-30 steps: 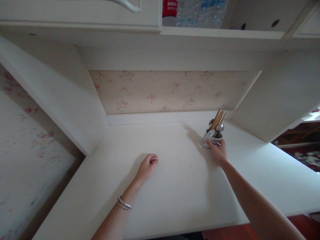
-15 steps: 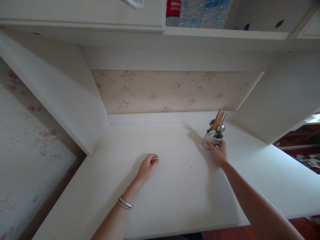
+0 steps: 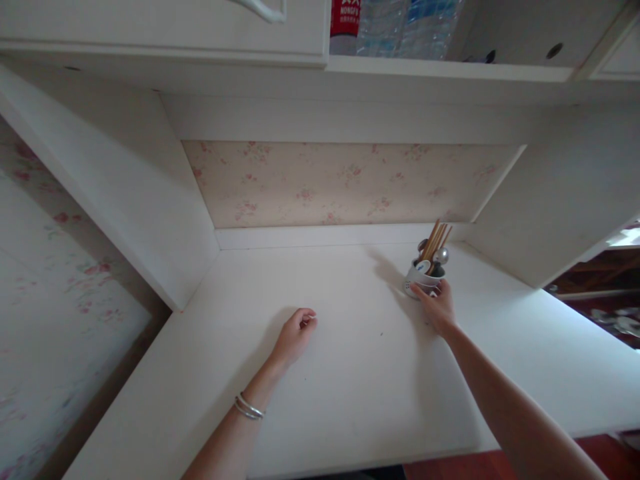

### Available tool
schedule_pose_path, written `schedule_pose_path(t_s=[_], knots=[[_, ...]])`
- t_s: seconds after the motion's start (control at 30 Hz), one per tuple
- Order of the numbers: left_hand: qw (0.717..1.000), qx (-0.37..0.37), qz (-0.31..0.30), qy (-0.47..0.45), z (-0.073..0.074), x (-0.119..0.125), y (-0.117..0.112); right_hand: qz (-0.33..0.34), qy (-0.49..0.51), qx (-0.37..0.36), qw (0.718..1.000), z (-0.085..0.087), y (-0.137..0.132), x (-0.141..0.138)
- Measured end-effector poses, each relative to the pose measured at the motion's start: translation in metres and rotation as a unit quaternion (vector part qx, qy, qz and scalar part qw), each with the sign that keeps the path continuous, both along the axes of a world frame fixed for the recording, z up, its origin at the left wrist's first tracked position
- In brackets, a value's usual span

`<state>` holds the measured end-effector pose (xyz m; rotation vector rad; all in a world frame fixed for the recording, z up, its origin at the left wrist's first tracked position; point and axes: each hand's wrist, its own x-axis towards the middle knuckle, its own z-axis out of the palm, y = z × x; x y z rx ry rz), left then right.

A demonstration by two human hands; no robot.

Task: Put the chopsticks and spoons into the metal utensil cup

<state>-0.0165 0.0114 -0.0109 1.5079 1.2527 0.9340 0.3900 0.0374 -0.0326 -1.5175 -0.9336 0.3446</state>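
My right hand (image 3: pixel 437 308) grips the near side of a white utensil holder (image 3: pixel 414 277), thumb on its left and fingers round its right. The holder stands upright toward the back right of the white counter (image 3: pixel 345 393). Wooden chopsticks (image 3: pixel 435 241) and metal spoons (image 3: pixel 442 255) stick up out of it, beside a white piece with a blue mark (image 3: pixel 423 267). My left hand (image 3: pixel 295 335) rests on the middle of the counter with its fingers curled in, and nothing shows in it. Two silver bangles (image 3: pixel 249 407) circle the left wrist.
Above the counter hangs a white cabinet (image 3: pixel 165 30), its open section holding clear plastic bottles (image 3: pixel 405 30) and a red-labelled bottle (image 3: pixel 345 20). White side panels (image 3: pixel 115 180) bound the counter left and right. Flowered wallpaper (image 3: pixel 320 183) covers the back.
Hardly anything differs. The view has shifted very slightly; both hands and the utensil holder keep their places.
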Motion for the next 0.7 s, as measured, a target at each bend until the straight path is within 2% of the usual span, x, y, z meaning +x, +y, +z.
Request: schedule_pose_path(t_s=[0.17,0.27,0.43,0.53,0.6,0.7], knots=[[1.0,-0.002,-0.001,0.001,-0.002,0.0,0.0,-0.007,-0.006,-0.022,1.0,0.004,-0.003,-0.002],[1.0,-0.002,0.0,0.008,-0.004,0.0,0.001,-0.041,-0.003,-0.051,0.998,0.007,-0.01,-0.001],[1.0,0.0,-0.007,0.022,-0.001,0.001,0.001,-0.077,-0.033,-0.08,0.993,0.019,-0.045,-0.008],[0.999,0.014,-0.019,0.035,0.003,0.003,0.0,-0.097,-0.05,-0.041,0.993,0.032,-0.071,-0.03],[0.999,0.023,-0.026,0.041,0.004,0.003,-0.001,-0.07,-0.033,-0.007,0.997,0.042,-0.083,-0.056],[0.998,0.032,-0.029,0.05,0.005,0.003,-0.003,0.068,0.065,-0.007,0.995,0.056,-0.09,-0.107]])
